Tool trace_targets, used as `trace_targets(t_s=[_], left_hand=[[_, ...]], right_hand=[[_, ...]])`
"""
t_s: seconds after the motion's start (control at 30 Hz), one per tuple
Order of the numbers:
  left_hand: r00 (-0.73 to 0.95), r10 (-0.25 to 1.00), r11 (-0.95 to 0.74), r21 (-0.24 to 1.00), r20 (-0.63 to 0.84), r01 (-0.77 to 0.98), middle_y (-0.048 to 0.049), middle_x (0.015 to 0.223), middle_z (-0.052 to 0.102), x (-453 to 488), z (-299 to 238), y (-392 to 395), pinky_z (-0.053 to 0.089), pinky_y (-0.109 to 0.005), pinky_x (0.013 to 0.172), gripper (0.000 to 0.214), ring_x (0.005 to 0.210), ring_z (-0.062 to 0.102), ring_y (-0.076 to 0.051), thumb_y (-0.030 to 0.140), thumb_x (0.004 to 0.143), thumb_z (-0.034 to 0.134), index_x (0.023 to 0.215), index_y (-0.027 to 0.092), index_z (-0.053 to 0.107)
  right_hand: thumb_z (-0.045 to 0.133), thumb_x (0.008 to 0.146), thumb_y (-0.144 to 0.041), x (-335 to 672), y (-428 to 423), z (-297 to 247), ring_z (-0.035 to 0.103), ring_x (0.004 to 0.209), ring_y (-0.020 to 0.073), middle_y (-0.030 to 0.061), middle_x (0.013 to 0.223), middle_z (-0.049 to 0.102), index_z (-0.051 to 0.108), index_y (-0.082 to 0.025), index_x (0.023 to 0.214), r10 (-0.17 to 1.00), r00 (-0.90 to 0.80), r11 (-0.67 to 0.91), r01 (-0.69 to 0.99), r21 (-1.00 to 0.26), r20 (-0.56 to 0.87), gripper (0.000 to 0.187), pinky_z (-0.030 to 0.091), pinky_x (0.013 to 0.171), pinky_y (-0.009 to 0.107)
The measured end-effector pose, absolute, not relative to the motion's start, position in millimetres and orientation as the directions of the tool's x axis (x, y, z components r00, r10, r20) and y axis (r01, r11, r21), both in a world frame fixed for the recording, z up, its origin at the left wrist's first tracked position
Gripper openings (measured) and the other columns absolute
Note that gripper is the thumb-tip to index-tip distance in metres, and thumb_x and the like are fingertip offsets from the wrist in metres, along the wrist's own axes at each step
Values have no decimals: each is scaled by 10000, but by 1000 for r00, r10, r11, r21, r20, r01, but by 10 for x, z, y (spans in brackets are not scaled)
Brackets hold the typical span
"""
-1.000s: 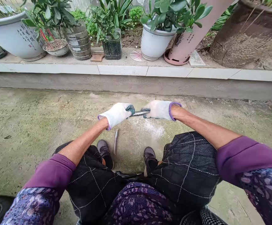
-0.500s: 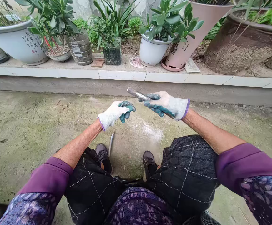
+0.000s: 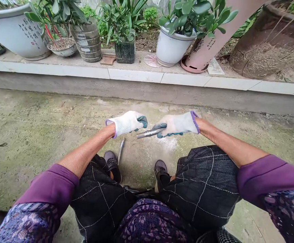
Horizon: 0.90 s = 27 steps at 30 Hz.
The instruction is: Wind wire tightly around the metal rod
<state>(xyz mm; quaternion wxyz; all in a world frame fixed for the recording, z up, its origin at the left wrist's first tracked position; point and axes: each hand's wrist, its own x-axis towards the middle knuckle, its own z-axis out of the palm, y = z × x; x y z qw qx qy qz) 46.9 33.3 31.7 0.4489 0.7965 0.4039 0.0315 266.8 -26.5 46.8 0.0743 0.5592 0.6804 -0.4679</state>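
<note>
My right hand (image 3: pixel 176 125), in a white glove with blue-green palm and fingers, is closed around a grey metal rod (image 3: pixel 147 133). Shiny wire seems to be wound around its middle, and the bare end points left. Close by on the left, my left hand (image 3: pixel 128 122) wears a matching glove. Its fingers are curled together a little above the rod's free end, and anything between them is hidden. A second silvery rod (image 3: pixel 121 152) lies on the concrete beside my left shoe (image 3: pixel 111 158).
Pale dust (image 3: pixel 169 144) marks the concrete floor (image 3: pixel 48 128) below my right hand. Ahead runs a low tile-edged ledge (image 3: pixel 134 75) bearing several potted plants, among them a white pot (image 3: pixel 173 47) and a large brown pot (image 3: pixel 258 50). My knees frame the space below my hands.
My right hand has turned over and come lower, so the rod's free end now points left and slightly down. My left hand has shifted slightly, staying curled. The view has tilted a little.
</note>
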Motion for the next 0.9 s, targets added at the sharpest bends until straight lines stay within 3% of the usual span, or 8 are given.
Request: trace_targets(t_s=[0.1,0.2,0.3,0.43,0.57,0.63,0.73,0.9], left_hand=[[637,712,-255,736,-296,627,31,539,606,484,329,342,350,-191,401,127,424,480,-77,142,705,650,778,149,753],[605,754,-183,802,-257,568,23,562,620,517,346,355,377,-188,410,96,441,496,-77,144,743,653,798,155,732],[598,773,-103,888,-212,448,14,587,627,560,353,366,411,-186,412,56,465,518,-82,167,789,666,822,155,709],[636,749,-16,955,-185,297,13,612,629,577,365,384,447,-197,396,76,457,525,-85,182,831,652,874,143,702],[663,718,46,964,-214,261,9,610,641,550,386,409,453,-202,390,124,419,521,-81,155,837,615,915,123,707],[642,732,64,962,-226,266,21,575,615,553,396,412,454,-194,400,146,425,523,-83,123,824,583,907,125,703],[596,775,37,957,-210,289,43,529,560,588,399,402,442,-190,410,162,440,508,-88,120,803,558,880,133,699],[705,703,-221,914,-93,341,1,733,702,600,327,395,467,-180,527,189,600,575,-89,144,745,575,843,140,736]], right_hand=[[722,771,-232,2616,-207,429,480,517,99,-39,603,590,793,-197,893,819,-264,13,896,-445,-509,145,339,500,242],[683,822,-223,2643,-166,433,469,537,99,-36,620,571,783,-177,943,903,-181,-3,904,-428,-389,164,342,517,245],[666,870,-265,2705,-172,485,423,490,88,-47,620,525,757,-166,1087,942,-45,-148,833,-532,-332,255,335,448,231],[669,892,-243,2773,-236,621,391,442,77,-57,599,472,726,-140,1167,945,39,-288,565,-773,-324,299,325,346,198],[678,893,-216,2803,-333,782,349,420,50,-56,627,471,702,-103,1185,942,-39,-314,243,-918,-333,314,326,318,170],[705,864,-226,2803,-381,833,342,416,43,-62,631,467,695,-102,1192,935,-125,-310,173,-935,-333,351,332,319,163],[747,813,-285,2795,-425,847,352,416,47,-71,609,459,704,-114,1182,880,-294,-318,217,-923,-372,409,345,333,167],[775,789,-399,2825,-409,705,424,455,69,-41,620,542,745,-155,1116,738,-442,-217,561,-799,-511,409,342,358,174]])
